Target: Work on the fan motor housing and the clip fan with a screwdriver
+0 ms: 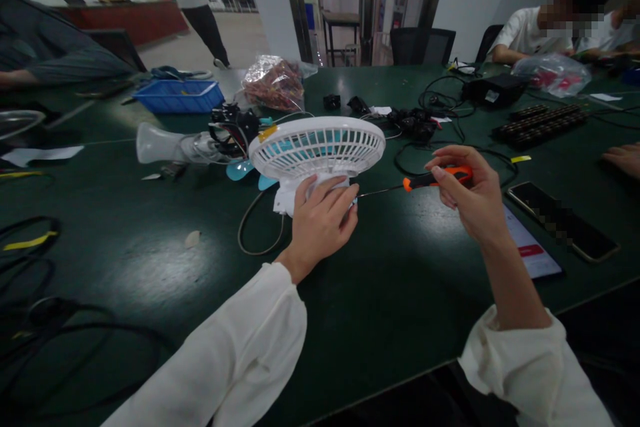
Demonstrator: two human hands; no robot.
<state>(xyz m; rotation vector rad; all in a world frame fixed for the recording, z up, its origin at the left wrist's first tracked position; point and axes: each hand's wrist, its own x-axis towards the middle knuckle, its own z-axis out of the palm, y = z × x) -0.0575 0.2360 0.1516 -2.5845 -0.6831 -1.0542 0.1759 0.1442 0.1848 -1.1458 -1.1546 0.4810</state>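
Your right grip (473, 197) is closed around the handle of an orange-and-black screwdriver (423, 181), thumb and fingers pinching it, with the shaft pointing left. Your left grip (325, 217) is curled over the lower housing of the white fan (320, 147) and holds it; the thumb's contact is hard to see. You have the fan around the middle of the green surface (390, 293), well in from the near edge, its round grille tilted above your left fingers. A grey cord (256, 253) loops beside the housing, on the side toward the near edge. To your right, a dark phone (563, 220) lies by the near edge, beyond your forearm. Toward the far edge, left of the fan, stands a blue tray (180, 97).

You appear to be at the screw-driving step, with the shaft's tip at the housing just beside your left fingertips. Whether it is seated in a screw, you cannot tell from this view, nor which way it is to turn. The next move seems to call for a firm left hold, the shaft lined up with the fastener, and light pressure as you twist. A slip could send the tip toward your left fingertips, so keep them clear of its line.
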